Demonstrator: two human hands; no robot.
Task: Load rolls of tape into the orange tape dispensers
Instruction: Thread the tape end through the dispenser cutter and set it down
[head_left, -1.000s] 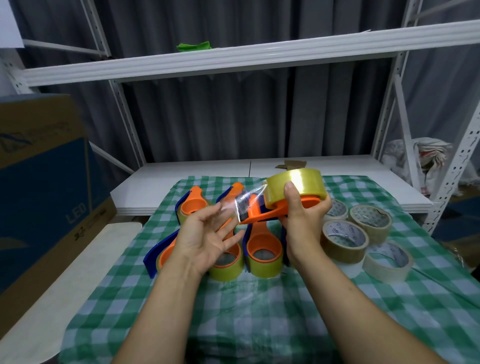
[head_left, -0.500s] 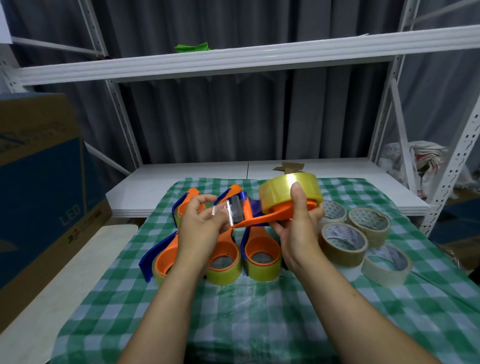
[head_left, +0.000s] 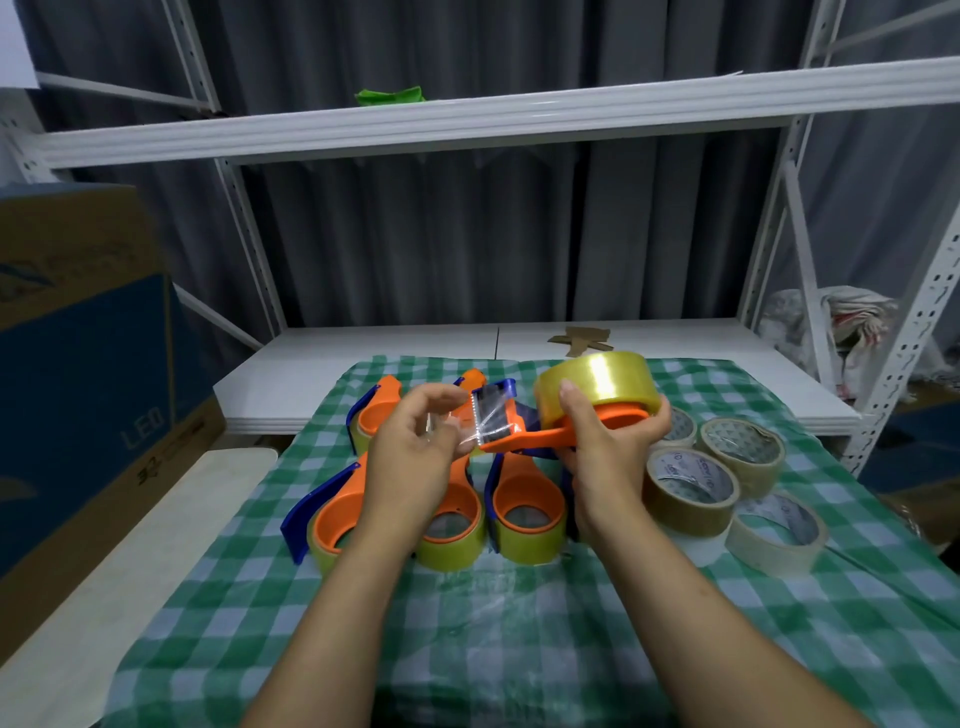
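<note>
Orange and blue against the green check, held the tape dispenser (head_left: 535, 439) aloft at centre frame, just above the others. Clamped it in the right hand (head_left: 608, 452), fingers curled under the handle and thumb laid against the side of the yellowish clear tape roll (head_left: 597, 384), which sat on the hub. Pinched the loose tape end (head_left: 485, 423) with the left hand (head_left: 415, 447), fingertips drawn together on the film right beside the serrated blade (head_left: 475, 413).

A second before, had the left palm spread wide with the strip stretched out over it, well clear of the cutter. Half a second before, had brought the fingers in to the teeth. By this moment had laid the film across the blue guard (head_left: 501, 389) and the blade — crinkled, but in place.

Judged from that: threading all but done on this one, with likely only a press-down or a tear left before setting it on the checked cloth (head_left: 519, 649).

Kept the loaded dispensers (head_left: 527, 514) lying below the hands at lower centre, and the loose rolls (head_left: 691, 488) clustered at right of centre — untouched, so probably more loading ahead.
</note>
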